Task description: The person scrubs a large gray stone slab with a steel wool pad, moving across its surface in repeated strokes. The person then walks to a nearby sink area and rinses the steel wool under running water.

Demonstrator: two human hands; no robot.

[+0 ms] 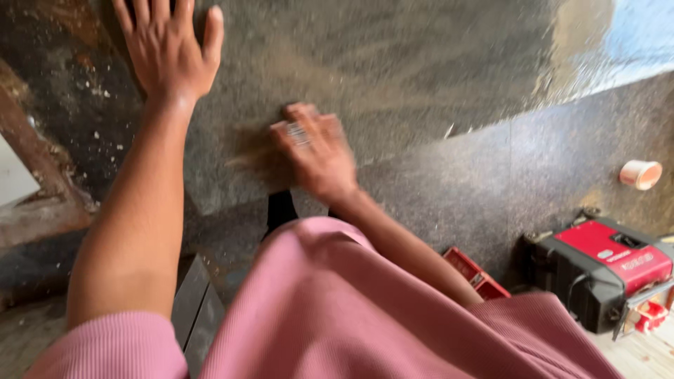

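Note:
My left hand (170, 45) lies flat with fingers spread on a large dark grey speckled stone slab (393, 63), near its upper left. My right hand (316, 154) is blurred by motion and presses on the slab's lower edge, fingers curled over a small brownish pad or sheet that I can barely make out. A ring shows on one finger. Brown dust streaks spread left of that hand. Pink sleeves and a pink top fill the bottom of the view.
A second dark slab or floor surface (533, 168) lies to the right. A red and black machine (604, 270) sits at the lower right, a small red box (474, 274) beside it. A white and orange cup (640, 174) lies on its side. Rusty debris (42, 182) is at left.

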